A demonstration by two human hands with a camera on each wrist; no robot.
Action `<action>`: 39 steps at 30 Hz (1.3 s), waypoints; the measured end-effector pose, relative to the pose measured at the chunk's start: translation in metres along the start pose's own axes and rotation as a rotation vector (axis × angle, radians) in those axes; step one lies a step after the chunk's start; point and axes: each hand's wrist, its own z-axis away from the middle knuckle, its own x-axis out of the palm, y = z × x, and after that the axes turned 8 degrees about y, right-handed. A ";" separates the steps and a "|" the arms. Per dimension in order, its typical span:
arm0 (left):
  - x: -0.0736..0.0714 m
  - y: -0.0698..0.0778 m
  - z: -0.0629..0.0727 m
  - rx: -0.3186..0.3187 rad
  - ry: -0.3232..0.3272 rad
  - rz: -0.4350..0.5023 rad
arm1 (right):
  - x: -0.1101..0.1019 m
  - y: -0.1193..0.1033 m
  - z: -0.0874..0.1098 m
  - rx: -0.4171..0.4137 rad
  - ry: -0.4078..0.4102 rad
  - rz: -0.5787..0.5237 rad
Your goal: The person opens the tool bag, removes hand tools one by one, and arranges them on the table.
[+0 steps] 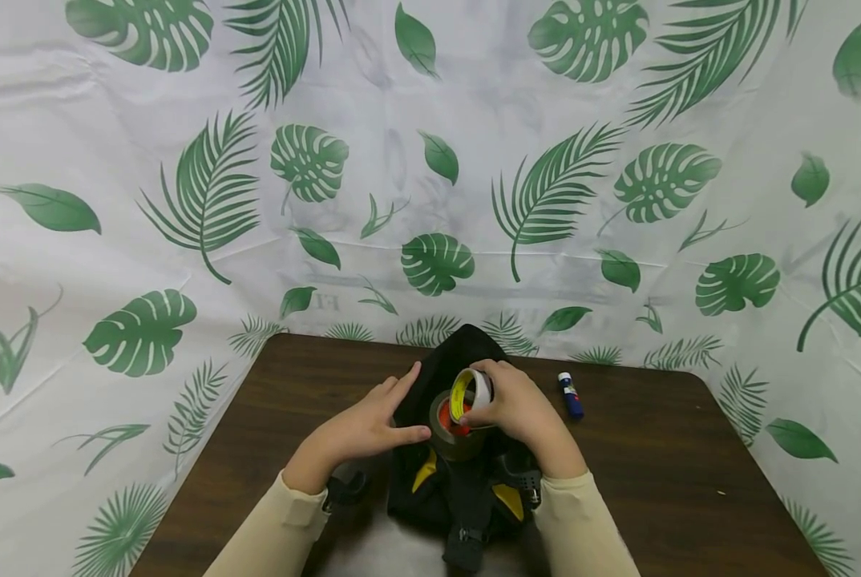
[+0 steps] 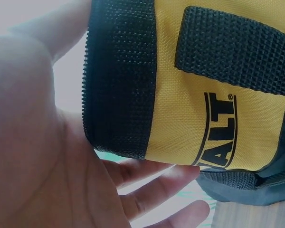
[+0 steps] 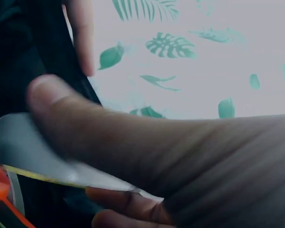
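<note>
A black and yellow fabric tool bag (image 1: 441, 369) with a zippered edge stands on the table, its mouth towards me. My left hand (image 1: 361, 425) is at the bag's left side, fingers extended; in the left wrist view its zippered rim (image 2: 118, 80) lies between thumb and fingers (image 2: 156, 190). My right hand (image 1: 520, 405) pinches a white roll of tape (image 1: 483, 393) with a yellow inner ring, tilted over the bag's mouth. Just below it is a wider brown roll of packing tape (image 1: 455, 450) with an orange-red core, overlapping the bag's opening.
A blue glue stick (image 1: 571, 397) with a white cap lies on the dark wooden table (image 1: 654, 465), right of the bag. Behind the table's back edge hangs a white sheet (image 1: 373, 280) printed with green leaves. Both wrists wear black straps.
</note>
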 end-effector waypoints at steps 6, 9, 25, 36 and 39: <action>0.001 0.000 0.000 0.005 0.000 -0.001 | -0.012 0.000 0.016 -0.120 0.113 0.008; 0.001 0.000 0.000 0.002 0.000 0.002 | -0.016 0.003 0.022 -0.181 0.188 0.024; -0.002 0.003 -0.002 -0.014 -0.018 -0.012 | -0.007 0.050 0.026 -0.400 0.521 -0.164; 0.001 0.000 -0.002 -0.005 -0.016 0.006 | -0.034 0.120 0.021 -0.249 0.917 -0.359; 0.001 0.000 -0.001 -0.008 -0.014 0.005 | -0.037 0.140 0.021 -0.160 0.966 -0.401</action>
